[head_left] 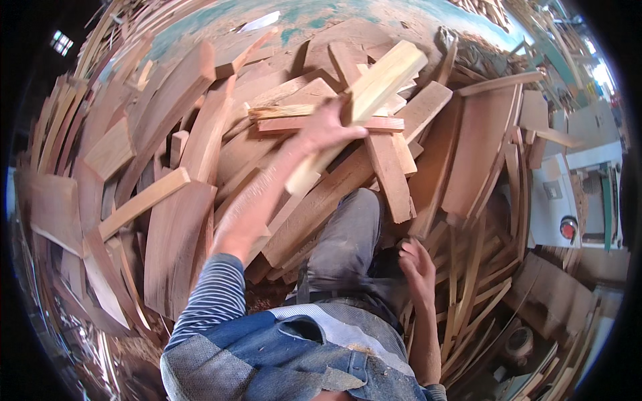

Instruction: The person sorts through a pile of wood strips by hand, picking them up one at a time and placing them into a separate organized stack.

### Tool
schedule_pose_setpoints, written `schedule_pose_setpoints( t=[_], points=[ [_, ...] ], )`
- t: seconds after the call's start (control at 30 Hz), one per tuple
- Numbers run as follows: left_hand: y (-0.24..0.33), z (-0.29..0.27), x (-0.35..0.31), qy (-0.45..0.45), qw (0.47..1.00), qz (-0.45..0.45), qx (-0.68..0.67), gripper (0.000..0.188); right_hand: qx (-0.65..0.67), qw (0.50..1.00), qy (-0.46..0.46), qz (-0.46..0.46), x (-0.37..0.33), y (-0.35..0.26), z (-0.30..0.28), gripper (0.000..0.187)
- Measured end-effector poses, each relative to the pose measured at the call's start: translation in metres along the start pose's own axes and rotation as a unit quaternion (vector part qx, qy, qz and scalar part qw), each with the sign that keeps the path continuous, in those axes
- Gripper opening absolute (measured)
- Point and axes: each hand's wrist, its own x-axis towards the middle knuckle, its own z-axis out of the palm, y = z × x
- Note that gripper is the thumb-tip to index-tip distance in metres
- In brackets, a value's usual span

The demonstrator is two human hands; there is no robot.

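My left hand is wrapped over a pale, thick wooden board that slants from upper right to lower left, its thumb stretched across the wood. Beneath that hand, a reddish wooden strip lies crosswise over the pile, with a yellowish strip just behind it. Away from the pile top, my right hand hangs beside my right thigh with its fingers loosely bent and nothing visible in them. A brown wooden block points down toward my knee, between the two hands.
Stacked curved brown boards rise on the left, and wide planks lean on the right. Thin strips lie at the lower right. A white machine with a red knob stands far right. Behind is a worn green surface.
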Motion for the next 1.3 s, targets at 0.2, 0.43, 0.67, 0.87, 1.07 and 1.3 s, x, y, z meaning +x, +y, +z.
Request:
schedule_pose_setpoints(
  t=[0.2,0.43,0.67,0.87,1.07,1.3],
  points=[
    [-0.064,-0.005,0.06,0.012,0.973,0.076,0.216,0.104,-0.096,0.975,0.179,0.096,-0.047,0.088,-0.092,0.067],
    [-0.134,0.034,0.07,-0.073,0.959,0.067,0.267,0.1,-0.098,0.959,0.188,0.191,-0.085,0.101,-0.096,0.06],
    [-0.135,0.042,0.109,-0.137,0.944,0.162,0.254,0.095,-0.167,0.93,0.286,0.161,-0.117,0.133,-0.119,0.049],
    [-0.116,0.035,0.092,-0.162,0.962,0.093,0.2,0.092,-0.319,0.791,0.498,0.157,-0.233,0.182,-0.173,0.03],
    [-0.093,0.039,0.102,-0.184,0.95,0.057,0.247,0.102,-0.406,0.591,0.655,0.24,-0.347,0.197,-0.197,0.037],
    [-0.048,0.043,0.081,-0.231,0.93,0.021,0.284,0.112,-0.504,0.461,0.569,0.458,-0.431,0.184,-0.249,0.046]
  ],
)
